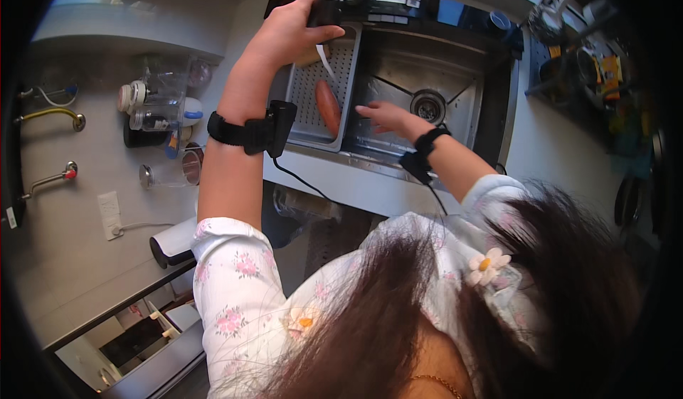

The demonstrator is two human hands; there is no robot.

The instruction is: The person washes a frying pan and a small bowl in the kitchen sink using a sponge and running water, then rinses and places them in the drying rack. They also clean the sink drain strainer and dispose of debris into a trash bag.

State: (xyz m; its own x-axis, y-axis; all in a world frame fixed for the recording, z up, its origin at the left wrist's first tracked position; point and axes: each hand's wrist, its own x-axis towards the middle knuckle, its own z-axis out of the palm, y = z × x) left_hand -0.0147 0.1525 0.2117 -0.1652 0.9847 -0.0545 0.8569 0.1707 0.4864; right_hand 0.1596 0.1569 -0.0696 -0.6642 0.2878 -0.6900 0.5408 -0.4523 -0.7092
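Observation:
At the top, my left hand (285, 33) is wrapped around a dark cylindrical faucet head (325, 9). Below it a narrow white strip (325, 62) hangs over the perforated metal drain tray (304, 92); I cannot tell whether it is water. An elongated reddish-orange root vegetable, like a sweet potato (327, 105), lies in that tray. A tan piece (315, 56) is partly hidden behind my left hand. Over the steel sink basin (389, 68), my right hand (388, 116) has nothing in it, its fingers partly apart, beside the tray's right rim.
The basin has a round drain strainer (428, 105). Glass jars (155, 117) and a clear pitcher (165, 79) stand on the left. A dark rack (565, 73) holding utensils and packets occupies the right counter. Cables (304, 177) trail from my wrist straps.

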